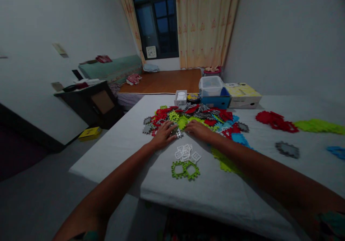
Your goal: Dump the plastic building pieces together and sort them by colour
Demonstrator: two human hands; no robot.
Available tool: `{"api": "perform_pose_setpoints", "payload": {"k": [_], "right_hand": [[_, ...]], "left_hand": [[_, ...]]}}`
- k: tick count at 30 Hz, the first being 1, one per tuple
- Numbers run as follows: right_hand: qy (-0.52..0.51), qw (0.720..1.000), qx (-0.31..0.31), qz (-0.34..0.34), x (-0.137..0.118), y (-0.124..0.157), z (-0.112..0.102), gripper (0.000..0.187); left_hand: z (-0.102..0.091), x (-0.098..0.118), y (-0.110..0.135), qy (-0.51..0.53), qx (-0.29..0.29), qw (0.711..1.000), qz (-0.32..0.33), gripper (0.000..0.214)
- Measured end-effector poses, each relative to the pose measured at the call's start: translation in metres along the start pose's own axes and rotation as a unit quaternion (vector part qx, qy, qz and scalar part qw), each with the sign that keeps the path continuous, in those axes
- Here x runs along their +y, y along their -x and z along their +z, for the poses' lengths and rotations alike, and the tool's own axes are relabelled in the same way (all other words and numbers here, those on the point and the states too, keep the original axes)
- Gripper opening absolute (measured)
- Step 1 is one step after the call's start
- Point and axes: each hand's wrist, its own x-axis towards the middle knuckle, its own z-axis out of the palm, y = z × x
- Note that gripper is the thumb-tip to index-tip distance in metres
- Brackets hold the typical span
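Observation:
Both my hands are at the near edge of a heap of plastic building pieces in red, grey, lime green and blue. My left hand [163, 136] rests on the heap's left part, fingers apart, close to a lime green gear-edged piece [174, 116]. A small white or clear piece [179, 133] lies by its thumb. My right hand [198, 130] lies on the pieces to the right, its fingers stretched toward the left hand; nothing shows held. Nearer me are white lattice pieces [184, 152] and two lime green toothed frames [178, 170], side by side.
A white cloth covers the table [121, 144]. Behind the heap stand a small white box [180, 98], a clear tub [211, 85] on a blue box [215, 101], and a yellow-white carton [242, 95]. Red pieces [275, 120] and lime green pieces [319, 126] lie at the right.

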Motion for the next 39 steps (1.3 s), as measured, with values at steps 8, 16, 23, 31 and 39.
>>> {"api": "perform_pose_setpoints", "payload": {"k": [8, 16, 23, 31, 39], "right_hand": [[-0.033, 0.991, 0.102, 0.081, 0.03, 0.078, -0.072, 0.03], [-0.007, 0.997, -0.065, 0.038, -0.031, 0.243, -0.079, 0.072], [0.0, 0.999, -0.035, 0.021, -0.015, 0.196, -0.041, 0.061], [-0.02, 0.999, 0.05, 0.006, -0.01, 0.101, -0.024, 0.043], [0.023, 0.95, 0.229, 0.212, 0.102, 0.092, -0.068, 0.045]], "left_hand": [[-0.007, 0.029, -0.049, 0.05, 0.039, 0.998, 0.015, 0.045], [-0.05, 0.1, 0.014, 0.153, -0.199, 0.946, 0.205, 0.041], [-0.031, 0.096, -0.024, 0.104, -0.116, 0.973, 0.169, 0.033], [-0.034, 0.04, -0.069, 0.002, -0.029, 0.997, 0.077, 0.03], [-0.072, -0.111, -0.027, 0.029, 0.129, 0.919, -0.372, 0.052]]}}
